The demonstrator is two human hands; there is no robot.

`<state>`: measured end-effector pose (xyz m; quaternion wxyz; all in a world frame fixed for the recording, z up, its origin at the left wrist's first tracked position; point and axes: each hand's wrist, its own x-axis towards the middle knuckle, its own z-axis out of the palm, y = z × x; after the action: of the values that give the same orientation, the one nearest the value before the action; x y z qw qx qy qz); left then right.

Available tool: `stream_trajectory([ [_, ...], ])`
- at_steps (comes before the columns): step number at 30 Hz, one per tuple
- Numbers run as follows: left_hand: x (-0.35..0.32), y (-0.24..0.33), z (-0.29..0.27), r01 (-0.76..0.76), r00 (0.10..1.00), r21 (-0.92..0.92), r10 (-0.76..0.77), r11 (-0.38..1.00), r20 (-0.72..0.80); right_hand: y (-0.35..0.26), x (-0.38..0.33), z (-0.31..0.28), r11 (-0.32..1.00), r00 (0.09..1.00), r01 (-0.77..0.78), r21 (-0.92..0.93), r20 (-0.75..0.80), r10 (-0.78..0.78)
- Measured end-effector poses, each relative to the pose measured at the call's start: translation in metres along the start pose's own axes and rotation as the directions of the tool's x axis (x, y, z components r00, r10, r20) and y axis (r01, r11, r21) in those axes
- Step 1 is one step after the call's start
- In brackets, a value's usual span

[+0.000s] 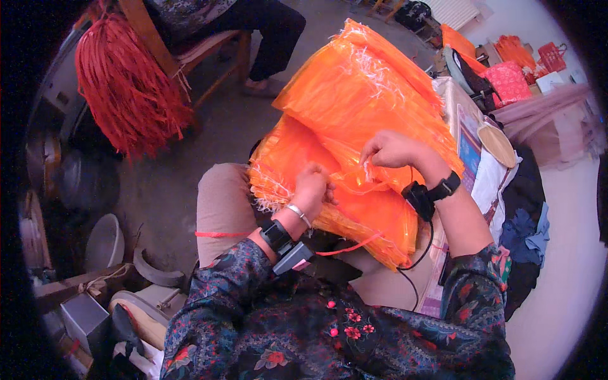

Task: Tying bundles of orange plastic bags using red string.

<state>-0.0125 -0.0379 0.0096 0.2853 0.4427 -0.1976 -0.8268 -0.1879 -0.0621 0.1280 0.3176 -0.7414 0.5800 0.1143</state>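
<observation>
A thick pile of orange mesh bags [373, 82], with frayed white threads along the edges, lies across my lap. My right hand [392, 151] is closed in a pinch on the gathered edge of the top bag, where white threads stick out below the fingertips. Just left of it, my left hand [312, 189] is curled closed against the orange mesh; what its fingers hold, if anything, is hidden. A thin red strip [354, 247] runs below my hands, and a stretch of red strip also shows beside my left forearm.
A bundle of red strips [126, 88] hangs from a wooden chair [149, 35] at the far left, near a seated person's leg [278, 44]. At right stands a covered table [465, 120] with a round fan-like disc [496, 145]. A grey box [85, 320] sits lower left.
</observation>
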Motion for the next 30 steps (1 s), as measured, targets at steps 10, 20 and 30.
stream_trajectory([
  [10, -0.002, 0.01, 0.029, -0.419, 0.902, 0.266, 0.364, 0.868, 0.233, -0.004, 0.006, 0.033, 0.982, 0.995, 0.097, 0.161, -0.018, -0.095],
  [20, -0.024, -0.035, 0.023, -0.875, 0.426, 0.44, 0.757, 0.204, 0.495, 0.013, -0.017, 0.039, 0.683, 0.997, -0.043, 0.729, -0.008, 0.072],
  [30, -0.007, -0.024, 0.025, -0.678, 0.4, 0.72, 0.747, -0.148, 0.531, 0.03, -0.011, 0.025, 0.731, 0.969, -0.07, 0.678, -0.127, 0.21],
])
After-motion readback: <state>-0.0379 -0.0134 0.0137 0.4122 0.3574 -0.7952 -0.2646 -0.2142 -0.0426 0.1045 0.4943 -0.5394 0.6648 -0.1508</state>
